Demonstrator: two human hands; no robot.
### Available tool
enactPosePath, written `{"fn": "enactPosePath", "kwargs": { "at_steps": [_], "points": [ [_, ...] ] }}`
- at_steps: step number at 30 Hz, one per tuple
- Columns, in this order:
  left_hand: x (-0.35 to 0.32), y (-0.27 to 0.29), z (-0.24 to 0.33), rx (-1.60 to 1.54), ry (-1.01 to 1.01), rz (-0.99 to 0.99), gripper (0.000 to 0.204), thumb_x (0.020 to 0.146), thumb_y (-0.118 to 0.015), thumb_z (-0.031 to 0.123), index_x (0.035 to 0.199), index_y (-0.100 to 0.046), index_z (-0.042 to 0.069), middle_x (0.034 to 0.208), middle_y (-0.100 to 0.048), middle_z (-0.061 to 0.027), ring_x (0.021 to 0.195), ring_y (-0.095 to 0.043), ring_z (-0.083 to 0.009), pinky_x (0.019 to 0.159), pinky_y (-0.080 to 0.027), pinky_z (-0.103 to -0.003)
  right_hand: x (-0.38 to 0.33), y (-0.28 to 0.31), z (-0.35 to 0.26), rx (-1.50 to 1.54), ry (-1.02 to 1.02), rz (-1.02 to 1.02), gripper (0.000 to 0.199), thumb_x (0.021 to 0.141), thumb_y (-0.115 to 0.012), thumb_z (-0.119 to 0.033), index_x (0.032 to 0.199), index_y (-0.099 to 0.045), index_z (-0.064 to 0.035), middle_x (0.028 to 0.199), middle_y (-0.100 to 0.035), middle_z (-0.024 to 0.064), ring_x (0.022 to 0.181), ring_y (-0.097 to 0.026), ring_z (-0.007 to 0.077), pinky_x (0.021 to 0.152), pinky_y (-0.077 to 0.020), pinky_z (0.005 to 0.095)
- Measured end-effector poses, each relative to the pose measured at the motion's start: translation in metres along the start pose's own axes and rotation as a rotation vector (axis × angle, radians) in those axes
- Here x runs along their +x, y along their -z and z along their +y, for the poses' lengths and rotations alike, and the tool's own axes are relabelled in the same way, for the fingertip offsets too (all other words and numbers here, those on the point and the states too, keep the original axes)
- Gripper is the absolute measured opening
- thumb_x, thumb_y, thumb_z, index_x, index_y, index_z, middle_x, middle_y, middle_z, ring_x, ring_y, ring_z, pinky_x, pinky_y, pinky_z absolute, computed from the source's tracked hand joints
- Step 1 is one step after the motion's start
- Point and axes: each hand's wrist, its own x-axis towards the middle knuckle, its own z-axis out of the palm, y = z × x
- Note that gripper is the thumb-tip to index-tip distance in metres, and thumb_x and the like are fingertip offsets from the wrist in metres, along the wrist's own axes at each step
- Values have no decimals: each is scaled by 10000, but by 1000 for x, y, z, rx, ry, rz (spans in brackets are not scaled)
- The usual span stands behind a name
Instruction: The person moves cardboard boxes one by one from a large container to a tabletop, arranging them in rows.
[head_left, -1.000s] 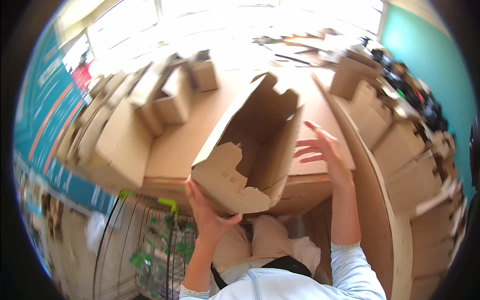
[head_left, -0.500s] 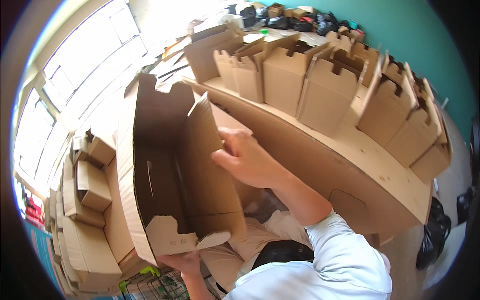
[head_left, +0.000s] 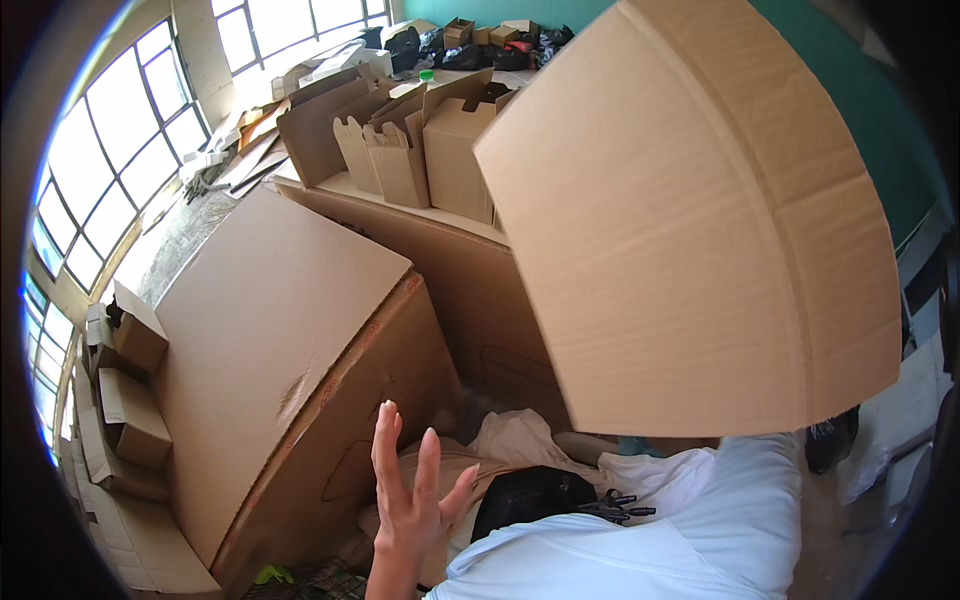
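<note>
A large plain cardboard box (head_left: 690,230) hangs in the air at the upper right and fills that side of the view. My right sleeve (head_left: 740,480) runs up under its lower edge; my right hand is hidden behind the box, which it holds aloft. My left hand (head_left: 410,495) is raised low in the middle, fingers spread, palm empty. It is apart from the box and close to the side of a big flat-topped cardboard carton (head_left: 270,340) on my left.
Several upright folded cartons (head_left: 420,150) stand in a row on a long cardboard surface behind. Small boxes (head_left: 130,400) are stacked at the far left under tall windows (head_left: 120,150). A black pouch (head_left: 530,495) sits at my waist. More boxes and bags lie at the back.
The box has swung up and to the right, off the big carton. My left hand has let go of its lower edge and is now open and free. The view has turned left.
</note>
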Motion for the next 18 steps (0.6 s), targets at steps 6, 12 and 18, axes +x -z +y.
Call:
{"fn": "enactPosePath", "kwargs": {
  "at_steps": [6,12,18],
  "points": [
    [1,-10,-2,-130,53,-21,659,748,-741,129,1332,-441,72,1385,-303,-294,1211,-440,-431,913,-473,-472,46,51,-38,-583,110,-200,415,849,-651,-203,1210,-559,-19,1084,-579,86,1015,-577,164,880,-457,280],
    [-8,-15,6,-127,46,-88,650,734,-738,111,1317,-457,50,1360,-368,-265,1159,-492,-408,908,-475,-448,84,27,0,-1040,203,-411,346,857,-653,-126,1155,-555,19,931,-591,70,1055,-571,181,904,-454,284],
    [-14,-8,0,-90,96,-145,613,737,-725,108,1297,-485,37,1356,-386,-254,1148,-504,-398,919,-466,-437,105,-16,60,-1148,335,-534,294,750,-621,106,674,-344,39,584,-297,70,561,-344,142,610,-461,311]
  ]
}}
